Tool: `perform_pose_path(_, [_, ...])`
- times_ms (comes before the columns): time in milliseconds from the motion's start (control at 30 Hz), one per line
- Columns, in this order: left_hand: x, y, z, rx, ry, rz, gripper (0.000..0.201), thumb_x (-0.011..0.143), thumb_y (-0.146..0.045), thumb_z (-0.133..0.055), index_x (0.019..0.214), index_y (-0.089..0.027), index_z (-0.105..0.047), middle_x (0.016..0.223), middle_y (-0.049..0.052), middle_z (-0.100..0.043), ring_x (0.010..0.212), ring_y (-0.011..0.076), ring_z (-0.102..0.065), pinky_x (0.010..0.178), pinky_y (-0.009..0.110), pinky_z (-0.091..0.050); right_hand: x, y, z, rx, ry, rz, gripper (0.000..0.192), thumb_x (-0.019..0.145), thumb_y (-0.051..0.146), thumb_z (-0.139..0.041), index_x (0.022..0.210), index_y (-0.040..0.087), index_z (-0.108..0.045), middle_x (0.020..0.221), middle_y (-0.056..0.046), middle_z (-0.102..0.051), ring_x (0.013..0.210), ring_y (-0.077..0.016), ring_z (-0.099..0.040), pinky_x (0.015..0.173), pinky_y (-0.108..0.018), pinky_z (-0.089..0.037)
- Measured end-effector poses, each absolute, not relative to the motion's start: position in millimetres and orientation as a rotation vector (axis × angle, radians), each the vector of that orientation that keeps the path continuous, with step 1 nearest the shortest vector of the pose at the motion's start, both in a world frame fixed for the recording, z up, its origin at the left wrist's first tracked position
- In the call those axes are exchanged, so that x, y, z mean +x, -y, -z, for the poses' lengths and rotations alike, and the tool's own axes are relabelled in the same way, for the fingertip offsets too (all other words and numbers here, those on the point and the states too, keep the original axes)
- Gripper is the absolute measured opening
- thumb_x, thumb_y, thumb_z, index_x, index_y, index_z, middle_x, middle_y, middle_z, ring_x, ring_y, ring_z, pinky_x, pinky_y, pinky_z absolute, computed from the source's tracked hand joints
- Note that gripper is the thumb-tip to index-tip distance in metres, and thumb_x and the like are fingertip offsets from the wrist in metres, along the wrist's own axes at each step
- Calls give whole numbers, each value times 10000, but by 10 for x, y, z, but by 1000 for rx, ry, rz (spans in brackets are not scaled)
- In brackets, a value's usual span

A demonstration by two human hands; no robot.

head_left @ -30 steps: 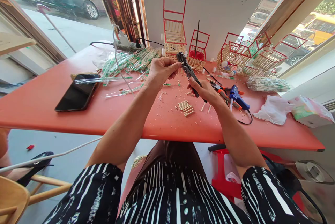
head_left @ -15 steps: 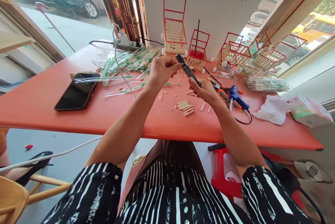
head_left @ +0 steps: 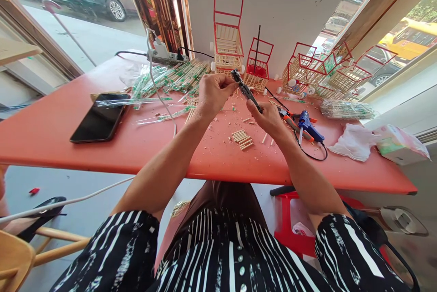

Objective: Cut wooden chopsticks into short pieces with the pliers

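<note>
My right hand [head_left: 268, 115] is closed around a narrow black pliers-like tool [head_left: 246, 91], its head pointing up and to the left. At the tool's head, my left hand [head_left: 215, 94] is closed in a pinch, thumb against fingers. What it pinches is too small or hidden to make out. Thin pale sticks [head_left: 190, 115] show beside the left wrist. Below the hands, a small row of short cut wooden sticks [head_left: 241, 139] lies on the red table [head_left: 218, 162], with crumbs and offcuts scattered around.
Small stick-built carts with red handles [head_left: 228, 39] stand along the back. Wrapped sticks [head_left: 174, 78] and a black phone [head_left: 99, 119] lie left. To the right are a blue glue gun [head_left: 310, 127], orange-handled pliers [head_left: 295, 124], a white plastic bag [head_left: 355, 142] and a tissue pack [head_left: 403, 144].
The view has shifted slightly. Pale sticks now show beside my left wrist. Both hands keep nearly the same place at the black tool.
</note>
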State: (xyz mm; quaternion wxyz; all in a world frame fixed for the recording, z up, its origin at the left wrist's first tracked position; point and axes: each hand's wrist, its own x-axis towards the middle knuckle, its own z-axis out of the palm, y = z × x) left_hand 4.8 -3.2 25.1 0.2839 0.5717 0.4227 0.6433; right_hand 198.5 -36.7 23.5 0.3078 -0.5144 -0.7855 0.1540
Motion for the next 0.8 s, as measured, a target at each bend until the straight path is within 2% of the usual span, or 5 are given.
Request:
perform_pose_path(133, [63,43,-250,1535,-1115,-1763,247,743,-85,-824,575,-196,-680,509,-32,-554,513,90,-471,483,228,-323,1968,355,-202,-1392,2044,-323,779,866,972,-272,603,238,-272,585,14,-285,570,-110,-290,568,-323,-187])
perform_pose_path(267, [74,32,-242,1472,-1064,-1722,276,795,-71,-784,575,-187,-665,490,-27,-560,445,66,-451,465,223,-329,1947,313,-152,-1426,1970,-287,821,832,1009,-234,547,242,-300,533,8,-298,543,-115,-324,553,-327,-200])
perform_pose_path(367, [85,20,-240,1418,-984,-1670,299,831,-68,-754,580,-179,-636,498,-24,-566,425,53,-445,448,213,-323,1951,293,-141,-1399,1948,-549,874,800,1036,-239,566,223,-460,525,-13,-442,521,-128,-442,516,-295,-295])
perform_pose_path(500, [81,5,-229,1359,-919,-1627,298,838,-72,-764,597,-170,-619,516,-17,-565,415,46,-449,438,218,-323,1986,276,-153,-1300,1946,-882,916,805,1026,-289,708,189,-649,626,-49,-628,536,-137,-566,519,-267,-430])
perform_pose_path(800, [23,-28,-170,1451,-908,-1629,287,872,-135,-723,598,-174,-644,486,-16,-519,410,50,-417,428,233,-283,2023,296,-212,-1323,2075,-686,920,844,990,-270,780,165,-673,691,-54,-671,599,-143,-614,610,-264,-428])
